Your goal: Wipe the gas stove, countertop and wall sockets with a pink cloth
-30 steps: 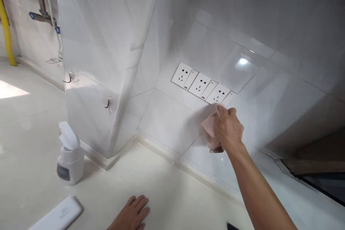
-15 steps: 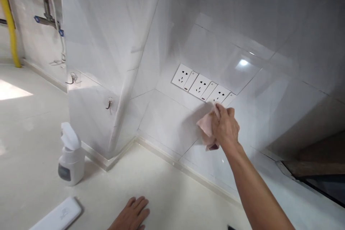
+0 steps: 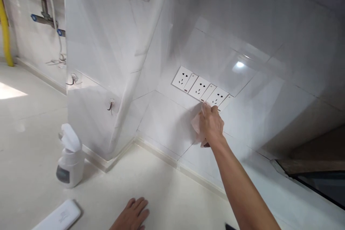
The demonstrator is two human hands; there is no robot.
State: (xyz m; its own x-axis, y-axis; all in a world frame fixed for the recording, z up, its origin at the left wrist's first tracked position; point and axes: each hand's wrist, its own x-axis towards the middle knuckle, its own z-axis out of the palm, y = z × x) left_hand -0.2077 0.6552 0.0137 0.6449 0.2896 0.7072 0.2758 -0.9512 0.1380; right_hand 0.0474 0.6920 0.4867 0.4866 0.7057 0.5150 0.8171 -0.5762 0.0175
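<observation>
My right hand (image 3: 212,124) is closed around a pale pink cloth (image 3: 197,125), pressing it to the wall just under a row of white power sockets (image 3: 201,88). Part of the cloth hangs below my fingers, with a small dark patch near its lower end. My left hand (image 3: 132,214) lies flat on the pale counter (image 3: 161,190) at the bottom of the view, fingers spread and holding nothing.
On the left of the counter stands a white spray bottle (image 3: 70,161), with a white flat box-like object (image 3: 59,217) in front of it. Hooks (image 3: 110,105) stick to the tiled corner column. A dark-framed opening (image 3: 318,183) lies at right; pipes (image 3: 44,21) run at upper left.
My right hand has slid left with the cloth along the lower edge of the sockets, uncovering more of the rightmost one. My left hand has stayed in place.
</observation>
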